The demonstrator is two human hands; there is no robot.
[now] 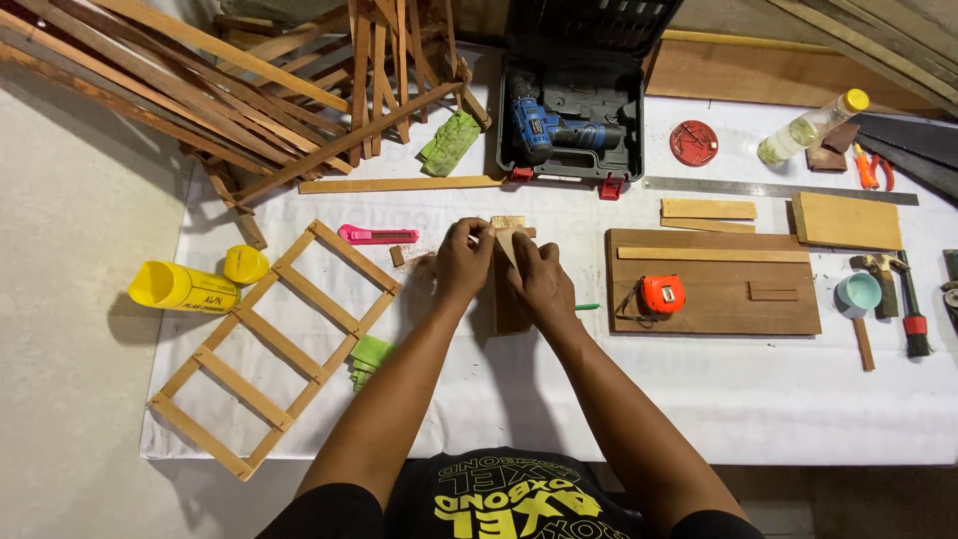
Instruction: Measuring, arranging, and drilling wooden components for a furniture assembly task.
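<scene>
You have two hands, the left (462,262) and the right (540,279), both on one wood block (510,299). On the desk (699,399) you have one ladder frame (274,344) with four rungs, one yellow tube (182,286) and one yellow cap (244,264), one pink cutter (376,235), one drill (554,130) in one case (569,100), one orange tape measure (662,294), one steel ruler (778,190), one red disc (694,142), one bottle (810,128), one teal cup (858,294) and one brush (913,309).
</scene>
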